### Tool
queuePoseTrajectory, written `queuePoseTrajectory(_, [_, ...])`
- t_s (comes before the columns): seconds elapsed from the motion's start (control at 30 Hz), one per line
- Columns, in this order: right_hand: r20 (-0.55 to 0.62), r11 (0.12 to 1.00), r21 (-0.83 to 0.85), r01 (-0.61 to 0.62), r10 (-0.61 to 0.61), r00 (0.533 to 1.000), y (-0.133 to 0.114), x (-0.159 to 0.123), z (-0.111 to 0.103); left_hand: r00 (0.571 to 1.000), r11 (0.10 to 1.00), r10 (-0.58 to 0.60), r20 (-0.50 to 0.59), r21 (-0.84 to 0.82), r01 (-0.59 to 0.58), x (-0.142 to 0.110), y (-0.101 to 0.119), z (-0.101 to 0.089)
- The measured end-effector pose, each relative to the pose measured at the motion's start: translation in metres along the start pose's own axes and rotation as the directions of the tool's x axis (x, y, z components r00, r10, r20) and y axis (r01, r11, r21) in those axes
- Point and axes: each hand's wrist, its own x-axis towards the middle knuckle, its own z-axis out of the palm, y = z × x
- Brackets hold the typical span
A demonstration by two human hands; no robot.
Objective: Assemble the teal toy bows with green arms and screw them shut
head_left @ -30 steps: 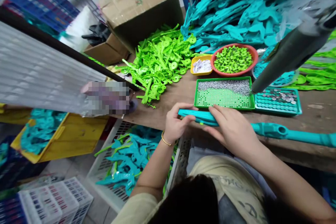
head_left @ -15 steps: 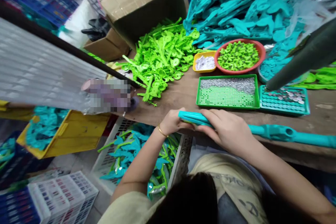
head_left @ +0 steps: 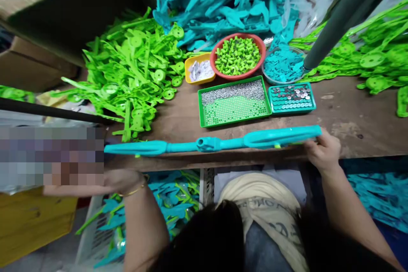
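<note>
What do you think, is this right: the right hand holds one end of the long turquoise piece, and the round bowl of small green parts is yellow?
Not quite: in the head view, the round bowl of small green parts is red. The right hand does hold one end of the long turquoise piece.

Single head-worn view, close, forward and down over the workbench (head_left: pixel 357 131)

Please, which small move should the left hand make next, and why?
Probably it should take the left end of the long blue bar to steady it. The right hand holds the right end, but the left hand is lower than the other end, its fingers blurred, and shows no clear grip. The bar is long, so a second hold seems useful.
</note>
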Motion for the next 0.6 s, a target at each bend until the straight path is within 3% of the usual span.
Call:
queuePoseTrajectory(0.13, [-0.031,0.998,0.010,-0.061,0.061,0.998,-0.023,0.001,0.018,0.996,0.999,0.025,0.084,0.026,-0.027,0.015,0.054,0.049])
queuePoseTrajectory(0.27, [0.026,0.995,0.047,-0.089,0.087,0.996,-0.042,0.003,0.021,0.991,0.997,0.063,0.117,0.046,-0.069,0.022,0.079,0.082])
queuePoseTrajectory(0.5, [0.164,0.975,0.200,-0.098,0.066,0.984,-0.049,-0.008,0.016,0.993,0.997,0.069,0.091,-0.030,-0.067,0.021,0.073,0.081])
queuePoseTrajectory(0.6, [0.291,0.944,0.291,-0.156,0.068,0.954,-0.052,-0.010,0.013,0.985,0.997,0.080,0.152,-0.003,-0.080,0.027,0.070,0.076])
